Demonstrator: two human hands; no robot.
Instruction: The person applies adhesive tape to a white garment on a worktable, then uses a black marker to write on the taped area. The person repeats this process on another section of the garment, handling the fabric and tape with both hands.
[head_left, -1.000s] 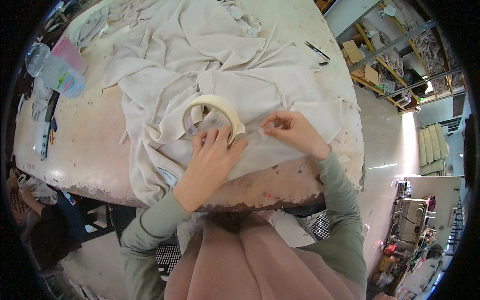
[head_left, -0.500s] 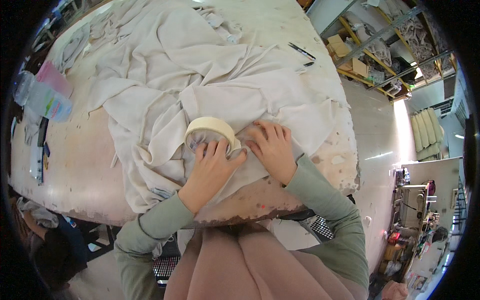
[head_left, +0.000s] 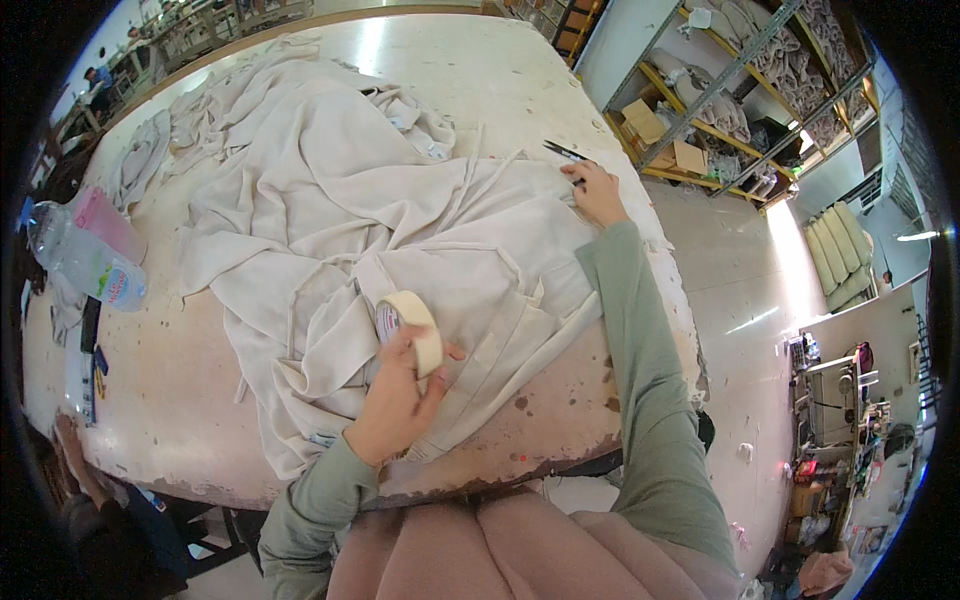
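A roll of cream masking tape [head_left: 428, 335] is in my left hand [head_left: 395, 395], whose fingers close round the ring above the cloth. Beige fabric [head_left: 330, 190] lies in loose folds across the table [head_left: 170, 400], with a flatter section just right of the tape. My right hand [head_left: 598, 195] reaches to the far right edge of the fabric. Its fingertips pinch together there over a small dark thing, mostly hidden by the fingers. Just beyond them rests a slim, dark, pen-like item [head_left: 563, 150].
At the left stand a clear plastic bottle [head_left: 100, 270] and a pink container [head_left: 108, 225], with a ruler [head_left: 80, 370] nearby. Another person's hand [head_left: 75, 450] shows at the lower left table edge. Metal shelves [head_left: 700, 110] with cloth and boxes stand beyond the right side.
My right hand has moved from beside the tape to the slim dark items at the far right. My left hand has lifted and tilted the tape roll off the cloth. The view has shifted.
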